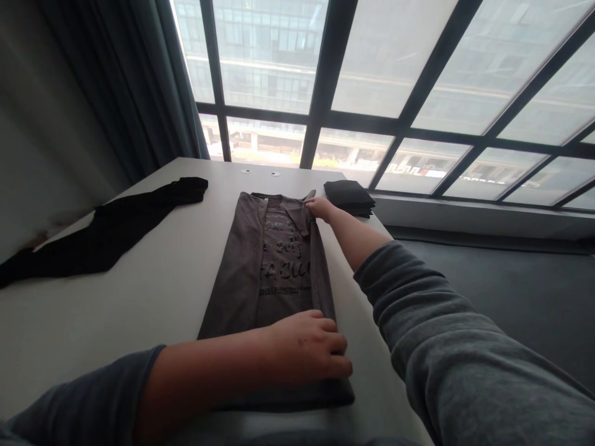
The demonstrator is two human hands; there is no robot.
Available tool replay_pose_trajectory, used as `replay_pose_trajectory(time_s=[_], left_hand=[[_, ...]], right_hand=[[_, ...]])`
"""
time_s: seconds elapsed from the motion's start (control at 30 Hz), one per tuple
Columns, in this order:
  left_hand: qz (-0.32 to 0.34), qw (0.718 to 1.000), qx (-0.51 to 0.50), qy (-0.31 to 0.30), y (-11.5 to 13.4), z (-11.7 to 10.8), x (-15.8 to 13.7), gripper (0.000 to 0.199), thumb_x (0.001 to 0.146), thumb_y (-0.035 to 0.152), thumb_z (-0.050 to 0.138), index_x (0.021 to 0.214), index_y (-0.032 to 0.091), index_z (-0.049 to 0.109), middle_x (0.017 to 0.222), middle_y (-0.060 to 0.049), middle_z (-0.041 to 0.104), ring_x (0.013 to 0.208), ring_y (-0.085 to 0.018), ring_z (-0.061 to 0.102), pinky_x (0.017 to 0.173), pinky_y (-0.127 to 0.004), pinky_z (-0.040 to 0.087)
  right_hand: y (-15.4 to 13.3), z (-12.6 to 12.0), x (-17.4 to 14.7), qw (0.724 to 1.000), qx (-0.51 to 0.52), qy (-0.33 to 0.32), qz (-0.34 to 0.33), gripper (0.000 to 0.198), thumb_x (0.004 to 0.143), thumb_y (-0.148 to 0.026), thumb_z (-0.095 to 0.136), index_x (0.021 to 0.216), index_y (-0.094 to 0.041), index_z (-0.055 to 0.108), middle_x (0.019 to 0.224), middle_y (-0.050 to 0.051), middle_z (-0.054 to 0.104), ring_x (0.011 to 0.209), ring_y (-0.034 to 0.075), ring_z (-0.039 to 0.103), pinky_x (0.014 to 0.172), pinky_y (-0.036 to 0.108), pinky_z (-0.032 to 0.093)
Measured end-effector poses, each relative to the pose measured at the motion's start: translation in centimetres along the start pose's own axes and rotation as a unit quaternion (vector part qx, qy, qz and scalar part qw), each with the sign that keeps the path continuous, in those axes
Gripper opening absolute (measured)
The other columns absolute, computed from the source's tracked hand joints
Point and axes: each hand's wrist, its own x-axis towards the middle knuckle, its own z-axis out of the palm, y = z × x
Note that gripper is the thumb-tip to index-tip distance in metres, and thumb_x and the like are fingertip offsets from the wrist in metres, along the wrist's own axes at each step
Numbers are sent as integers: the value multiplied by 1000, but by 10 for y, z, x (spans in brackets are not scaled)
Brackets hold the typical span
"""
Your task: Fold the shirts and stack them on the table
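Note:
A dark grey-brown T-shirt point(284, 303) with black lettering lies lengthwise on the white table point(153, 303), its collar toward the window. Its left side is folded inward over the front, and a strip along the right side is turned in too. At the far right shoulder my right hand point(320, 209) pinches the cloth by the sleeve. My left hand point(309, 347) reaches across the lower part of the shirt, fingers curled on its right edge near the hem. That forearm hides part of the lower front.
To the left, a black garment point(134, 226) is stretched out across the table. A stack of folded black clothes point(348, 197) sits at the far right corner. Behind the table are a dark curtain point(139, 80) and a large framed window point(272, 56).

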Motion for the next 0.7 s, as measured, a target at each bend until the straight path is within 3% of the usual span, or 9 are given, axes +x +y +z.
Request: replay_pose_trajectory(time_s=[0.13, 0.23, 0.33, 0.43, 0.57, 0.7], left_hand=[[-46, 999, 2, 14, 7, -11, -36, 4, 103, 21, 63, 105, 23, 67, 97, -1, 70, 82, -17, 58, 72, -34, 42], [-77, 997, -5, 12, 11, -1, -62, 7, 100, 19, 67, 106, 23, 65, 96, -1, 69, 82, -18, 58, 71, -34, 40], [-90, 996, -20, 2, 13, 17, -78, 10, 96, 20, 72, 101, 23, 64, 92, 0, 68, 80, -18, 60, 72, -34, 40], [-79, 996, -45, -10, 15, 29, -84, 12, 95, 24, 75, 92, 23, 64, 87, 1, 68, 78, -17, 60, 71, -34, 42], [-57, 997, -59, -10, 16, 31, -86, 16, 93, 23, 78, 87, 24, 64, 83, 1, 67, 74, -18, 58, 67, -35, 43], [-49, 996, -80, 8, 14, 30, -89, 15, 93, 25, 78, 86, 24, 64, 83, 2, 66, 73, -18, 57, 67, -36, 44]], right_hand=[[-31, 32, 2, 991, -96, -40, -83, 34, 94, -14, 61, 123, -15, 80, 140, 10, 72, 132, 26, 64, 114, 31, 47], [-41, 62, -3, 977, -155, -87, -116, 41, 98, -22, 62, 137, -19, 74, 149, 8, 66, 139, 27, 59, 118, 33, 43], [-37, 89, -13, 963, -202, -132, -121, 57, 101, -36, 63, 156, -24, 58, 155, 9, 61, 141, 30, 58, 118, 39, 45], [-27, 107, -21, 953, -238, -147, -119, 66, 104, -47, 58, 163, -21, 47, 169, 12, 42, 154, 33, 43, 126, 44, 35], [-15, 120, -27, 941, -286, -135, -119, 69, 110, -56, 35, 171, -24, 29, 177, 7, 22, 164, 34, 19, 131, 57, 16], [-9, 126, -28, 940, -295, -123, -124, 69, 111, -58, 24, 173, -27, 22, 178, 3, 18, 165, 33, 14, 131, 60, 12]])
